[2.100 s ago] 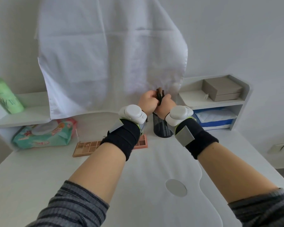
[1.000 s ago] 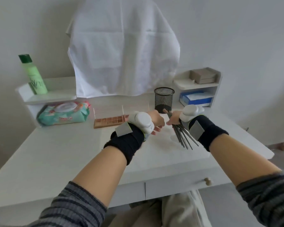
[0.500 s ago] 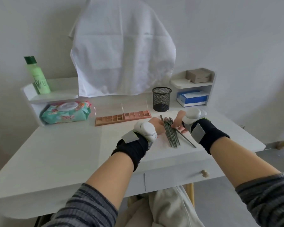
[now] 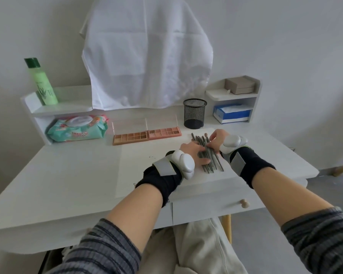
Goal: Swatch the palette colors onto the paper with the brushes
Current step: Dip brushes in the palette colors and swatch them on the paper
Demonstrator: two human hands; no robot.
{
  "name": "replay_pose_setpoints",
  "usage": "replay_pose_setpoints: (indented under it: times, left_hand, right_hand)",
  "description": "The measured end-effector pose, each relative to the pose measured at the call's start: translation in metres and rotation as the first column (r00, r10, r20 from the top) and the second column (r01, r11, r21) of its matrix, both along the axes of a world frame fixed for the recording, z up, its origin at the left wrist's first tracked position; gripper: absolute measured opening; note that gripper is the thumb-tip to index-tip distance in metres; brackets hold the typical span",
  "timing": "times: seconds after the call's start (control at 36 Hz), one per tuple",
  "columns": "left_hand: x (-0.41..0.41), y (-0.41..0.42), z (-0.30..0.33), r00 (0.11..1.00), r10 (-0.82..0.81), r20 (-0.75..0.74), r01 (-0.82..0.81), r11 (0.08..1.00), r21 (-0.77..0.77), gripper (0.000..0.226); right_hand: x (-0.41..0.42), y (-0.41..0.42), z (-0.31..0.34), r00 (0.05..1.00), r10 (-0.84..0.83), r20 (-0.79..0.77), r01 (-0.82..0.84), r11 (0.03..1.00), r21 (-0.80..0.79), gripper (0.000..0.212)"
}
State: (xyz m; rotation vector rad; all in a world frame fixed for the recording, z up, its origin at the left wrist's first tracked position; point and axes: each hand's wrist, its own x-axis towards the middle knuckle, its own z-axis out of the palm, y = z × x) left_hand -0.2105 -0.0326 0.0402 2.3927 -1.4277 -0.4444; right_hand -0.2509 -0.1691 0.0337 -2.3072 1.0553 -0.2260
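- One white desk [image 4: 67, 175] took up most of the view, with a drawer knob [image 4: 244, 203] at the front edge.
- One big white cloth [image 4: 147, 56] hung over whatever stood at the back, so that part was hidden.
- One sheet of white paper [image 4: 147, 171] lay flat on the desk, right in the middle.
- Two small shelf units sat at the back corners: the left one [image 4: 57, 109] had a green bottle [image 4: 41, 82] on top and a pack of wipes [image 4: 77, 128] under it, the right one [image 4: 236, 93] held a beige box [image 4: 240, 86] above a blue tissue box [image 4: 232, 113].
- Two hands, both with wrist straps. The left hand [image 4: 194, 153] lay flat, fingers straight, pressing on the brushes. The right hand [image 4: 218, 139] had its fingertips curled down, pinching at the same pile.
- Two open palettes [image 4: 147, 135] sat side by side just behind the paper, lids up.
- One black mesh cup [image 4: 194, 113] stood right of the palettes.
- The brushes [image 4: 210, 157] lay in one bunch on the paper's right side, roughly a dozen; the hands covered some, so no exact count.
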Motion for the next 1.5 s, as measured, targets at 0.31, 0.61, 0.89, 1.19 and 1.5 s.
replay_pose_setpoints:
  times: [0.31, 0.61, 0.89, 1.19, 1.5]
  left_hand:
    - [0.01, -0.004, -0.014, 0.987, -0.028, 0.158, 0.031, 0.999, -0.022, 0.055]
    - [0.033, 0.01, -0.017, 0.997, 0.043, 0.068, -0.031, 0.986, -0.166, 0.031]
    - [0.043, 0.009, -0.025, 0.998, -0.004, 0.063, 0.017, 0.975, -0.223, 0.03]
    - [0.055, 0.01, -0.027, 0.985, -0.019, 0.174, 0.084, 0.924, -0.373, 0.018]
    - [0.057, 0.019, -0.03, 0.974, -0.042, 0.224, 0.131, 0.908, -0.399, 0.026]
  right_hand:
    - [0.025, -0.011, 0.011, 0.993, 0.117, 0.014, -0.116, 0.992, -0.044, 0.005]
    - [0.031, 0.005, 0.03, 0.939, 0.27, -0.214, -0.233, 0.955, 0.183, 0.015]
    - [0.037, 0.006, 0.032, 0.937, 0.255, -0.239, -0.225, 0.963, 0.147, 0.021]
    - [0.053, 0.01, 0.033, 0.904, 0.308, -0.297, -0.266, 0.948, 0.175, 0.016]
    - [0.06, 0.019, 0.031, 0.848, 0.342, -0.406, -0.354, 0.934, 0.047, 0.031]
